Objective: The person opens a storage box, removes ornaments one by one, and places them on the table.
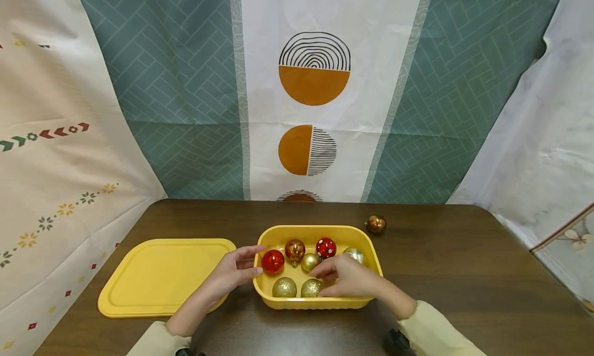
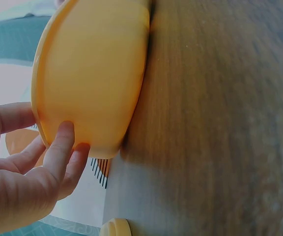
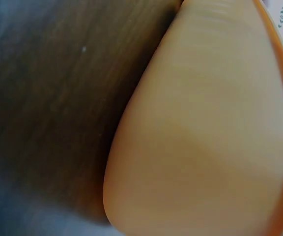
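Note:
My left hand (image 1: 236, 269) holds the left end of a yellow plastic container (image 1: 320, 304). In the left wrist view, fingers (image 2: 63, 150) lie against its outer wall and others are at the rim. Inside the container, my right hand (image 1: 347, 276) has its thumb and fingertips at a gold glitter ball ornament (image 1: 310, 289), partly covering it. A second glitter ball (image 1: 284, 287) sits to its left. Behind are a shiny red ball (image 1: 273, 261), a copper ball (image 1: 294, 250), a small gold ball (image 1: 310, 262), a red white-dotted ball (image 1: 326, 248) and a pale silvery ball (image 1: 355, 254). The right wrist view shows only the container's outside wall (image 3: 200, 132).
A flat yellow lid (image 1: 167, 276) lies on the dark wooden table (image 1: 455, 273), left of the container. Beyond the container's back right corner sits a brown ball ornament (image 1: 376, 224). A patterned cloth (image 1: 185, 88) hangs behind the table.

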Tool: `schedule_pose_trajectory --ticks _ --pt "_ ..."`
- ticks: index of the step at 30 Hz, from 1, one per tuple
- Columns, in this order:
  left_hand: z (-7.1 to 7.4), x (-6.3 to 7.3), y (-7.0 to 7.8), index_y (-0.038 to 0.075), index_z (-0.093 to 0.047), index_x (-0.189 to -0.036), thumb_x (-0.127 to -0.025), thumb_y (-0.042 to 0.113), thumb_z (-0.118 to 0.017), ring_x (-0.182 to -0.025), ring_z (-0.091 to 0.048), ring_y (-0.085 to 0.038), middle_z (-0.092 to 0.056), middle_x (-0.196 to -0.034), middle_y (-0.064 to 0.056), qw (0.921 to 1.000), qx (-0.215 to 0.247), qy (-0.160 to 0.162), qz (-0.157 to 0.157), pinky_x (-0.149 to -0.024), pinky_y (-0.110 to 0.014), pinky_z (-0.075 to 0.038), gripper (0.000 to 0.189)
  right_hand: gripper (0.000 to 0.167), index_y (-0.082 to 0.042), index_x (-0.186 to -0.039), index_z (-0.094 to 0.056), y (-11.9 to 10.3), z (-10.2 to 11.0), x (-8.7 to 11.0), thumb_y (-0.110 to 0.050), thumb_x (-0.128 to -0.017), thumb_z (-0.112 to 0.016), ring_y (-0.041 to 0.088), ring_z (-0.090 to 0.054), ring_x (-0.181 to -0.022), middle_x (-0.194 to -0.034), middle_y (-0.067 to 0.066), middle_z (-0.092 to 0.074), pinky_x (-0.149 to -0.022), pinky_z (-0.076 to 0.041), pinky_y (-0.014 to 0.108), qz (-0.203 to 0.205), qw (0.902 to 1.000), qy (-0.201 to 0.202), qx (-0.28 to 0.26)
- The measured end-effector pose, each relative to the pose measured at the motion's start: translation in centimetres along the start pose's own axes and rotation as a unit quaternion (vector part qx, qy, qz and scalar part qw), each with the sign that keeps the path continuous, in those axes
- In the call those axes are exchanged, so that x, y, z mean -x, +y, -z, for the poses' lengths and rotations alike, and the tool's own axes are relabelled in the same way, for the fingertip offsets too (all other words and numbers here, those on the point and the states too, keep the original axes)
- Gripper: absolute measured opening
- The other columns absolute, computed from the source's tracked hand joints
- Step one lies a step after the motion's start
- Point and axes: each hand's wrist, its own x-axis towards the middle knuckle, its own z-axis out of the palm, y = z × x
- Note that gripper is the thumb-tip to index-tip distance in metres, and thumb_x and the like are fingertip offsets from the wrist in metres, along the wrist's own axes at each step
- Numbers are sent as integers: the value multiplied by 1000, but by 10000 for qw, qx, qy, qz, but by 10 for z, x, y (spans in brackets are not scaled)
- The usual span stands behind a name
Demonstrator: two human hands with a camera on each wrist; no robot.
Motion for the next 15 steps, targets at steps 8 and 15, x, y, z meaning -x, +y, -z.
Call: schedule_pose_trajectory --ticks 8,15 --pt "0 -1 -1 1 -48 -129 -81 4 -64 -102 -53 -26 -48 -125 -19 10000 40 -15 -2 -80 -36 -52 50 28 -5 -101 -69 -3 -3 -5 -9 -73 -75 5 -61 -85 -99 3 -68 -72 -50 17 24 9993 -114 344" --pt "0 -1 -2 2 -49 -128 -81 3 -64 -103 -53 -26 -48 -126 -19 10000 34 15 25 -79 -36 -52 50 28 -8 -100 -70 -2 -5 -7 -11 -73 -76 4 -60 -84 -98 0 -68 -72 -50 17 32 9988 -102 469"
